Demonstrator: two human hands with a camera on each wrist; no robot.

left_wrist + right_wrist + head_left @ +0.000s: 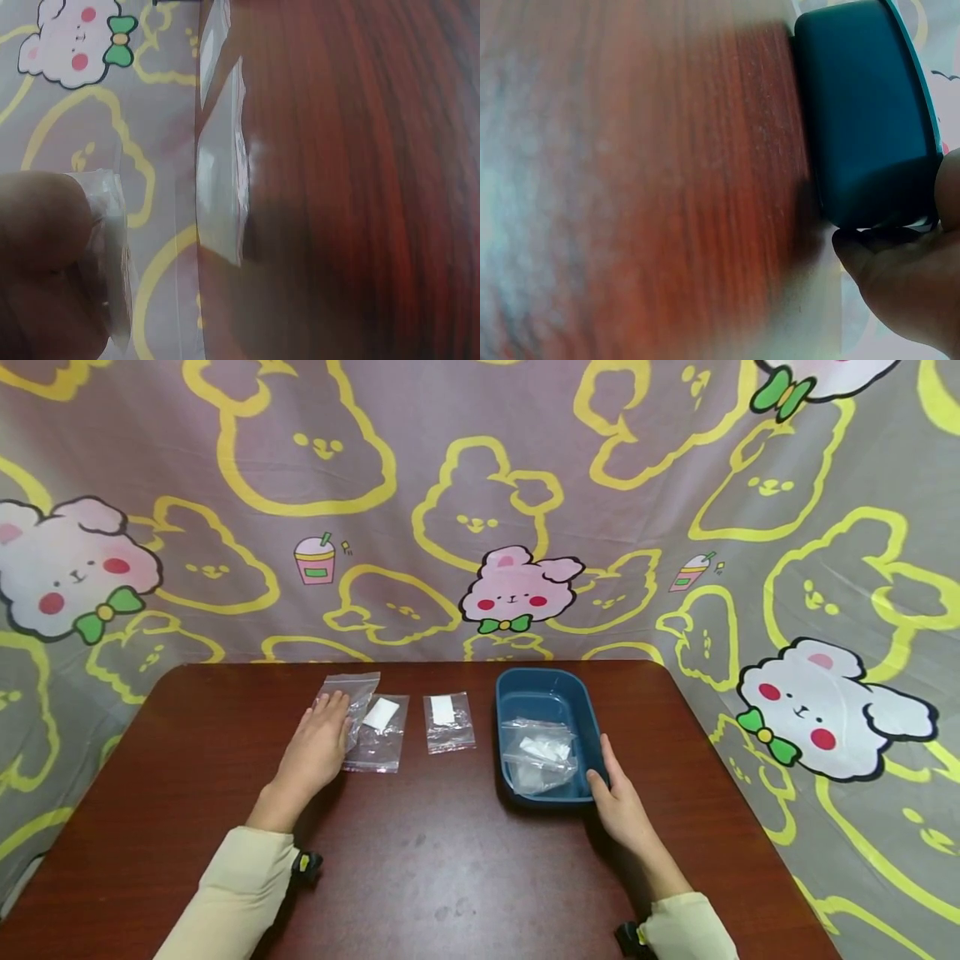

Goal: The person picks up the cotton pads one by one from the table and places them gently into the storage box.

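My left hand [318, 743] holds a clear zip bag [360, 687] at the table's back left, and the left wrist view shows its fingers on this plastic bag [116, 262]. Just right of the hand lies a second zip bag [375, 756] with a white rectangular piece inside, partly overlapped by the held one. A third zip bag [452, 739], also with a white piece, lies farther right. My right hand [630, 814] grips the near right corner of a dark blue plastic bin [536, 685], thumb over the rim. Inside the bin, several zip bags [538, 768] are heaped toward the near end.
The brown wooden table [435, 860] has rounded back corners. A cartoon-print curtain [420, 539] hangs behind it and along both sides. Black straps with small devices [305, 867] sit at both wrists, below the cream sleeves [240, 885].
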